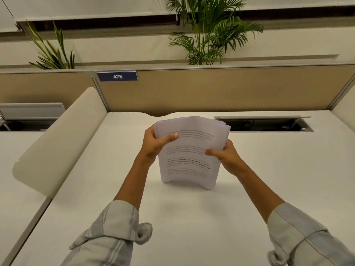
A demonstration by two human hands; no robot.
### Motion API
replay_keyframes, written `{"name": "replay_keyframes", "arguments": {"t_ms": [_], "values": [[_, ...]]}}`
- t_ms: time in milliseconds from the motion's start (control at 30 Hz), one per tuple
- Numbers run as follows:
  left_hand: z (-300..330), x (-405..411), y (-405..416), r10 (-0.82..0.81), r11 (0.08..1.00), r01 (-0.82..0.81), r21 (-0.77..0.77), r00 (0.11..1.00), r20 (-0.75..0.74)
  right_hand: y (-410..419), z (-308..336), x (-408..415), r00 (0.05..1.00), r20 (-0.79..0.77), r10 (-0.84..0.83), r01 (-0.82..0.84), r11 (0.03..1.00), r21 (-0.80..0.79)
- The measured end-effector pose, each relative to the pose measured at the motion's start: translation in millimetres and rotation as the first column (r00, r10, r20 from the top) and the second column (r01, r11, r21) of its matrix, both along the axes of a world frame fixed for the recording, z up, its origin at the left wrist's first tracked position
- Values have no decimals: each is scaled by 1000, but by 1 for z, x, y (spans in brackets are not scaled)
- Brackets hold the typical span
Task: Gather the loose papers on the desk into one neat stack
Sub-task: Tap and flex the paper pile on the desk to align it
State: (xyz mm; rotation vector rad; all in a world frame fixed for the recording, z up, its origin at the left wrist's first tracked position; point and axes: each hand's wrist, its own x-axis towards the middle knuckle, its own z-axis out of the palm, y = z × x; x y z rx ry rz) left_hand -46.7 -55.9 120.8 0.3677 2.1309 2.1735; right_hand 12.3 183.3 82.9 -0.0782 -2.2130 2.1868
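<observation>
White surface: a pale bench [192,217] fills the foreground, with a tan partition [211,91] rising along its far edge.
Papers: a stack of papers [190,150] stands on end near the middle of the bench, its lower edge resting on the surface and bowed into a curve, its upper edges fanned unevenly; printed paragraphs face the camera, too small to read.
Left hand: the left hand [155,143] clasps the stack's upper left side, thumb pressed across the front sheet, fingers hidden behind.
Right hand: the right hand [226,154] clasps the right edge lower down, thumb on the front sheet.
Sleeves: both forearms are bare, with pale striped sleeves [109,233] rolled back near the elbows.
Sign: a blue plate [117,76] on the partition reads 475.
Slot: an open cable slot [265,124] is cut into the bench behind and to the right of the stack.
Greenery: leafy plants [209,29] rise behind the partition.
Divider: a rounded cream panel [59,143] borders the bench at left.
</observation>
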Motion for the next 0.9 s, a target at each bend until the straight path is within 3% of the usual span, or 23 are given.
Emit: {"name": "replay_keyframes", "arguments": {"t_ms": [200, 500, 733, 900], "values": [[-20, 0, 4, -7, 999, 11, -53, 997, 73, 0, -8, 0, 992, 30, 125, -126, 991, 37], [-51, -6, 1, -29, 999, 33, -25, 986, 163, 3, -54, 0, 970, 114, 214, -212, 977, -26], [-79, 1, 2, 5, 1000, -2, -10, 962, 275, 9, -116, 20, 961, 219, 171, -208, 965, 158], [-73, -5, 1, 67, 988, -111, 107, 933, 352, 13, -101, 25, 971, 222, 89, -105, 993, 59]]}}
